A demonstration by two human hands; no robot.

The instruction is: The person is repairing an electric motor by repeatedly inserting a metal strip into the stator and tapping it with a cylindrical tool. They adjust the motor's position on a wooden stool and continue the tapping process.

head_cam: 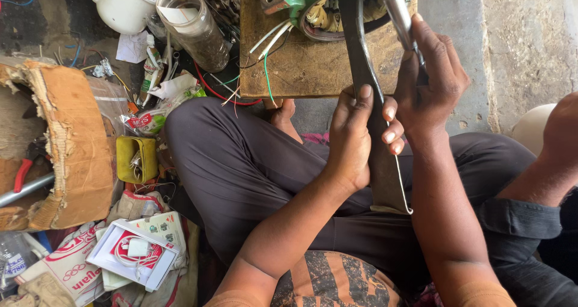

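Note:
I sit cross-legged before a green motor stator (313, 3) that rests on a wooden board (301, 66). My left hand (355, 138) grips a long, flat dark strip (367, 84) whose far end reaches into the stator's bore with its windings. My right hand (430, 78) holds a shiny metal rod-like tool (398, 15) whose tip sits at the stator's rim beside the strip. White, green and red wires (268, 48) trail out of the stator over the board. A thin white wire (402, 180) hangs along the strip's lower end.
At the left lie a torn cardboard box (66, 144), a glass jar (192, 27), a white container (123, 6), a small yellow case (135, 159) and an open white box with a cable (135, 253). Another person's arm (554, 156) is at the right edge.

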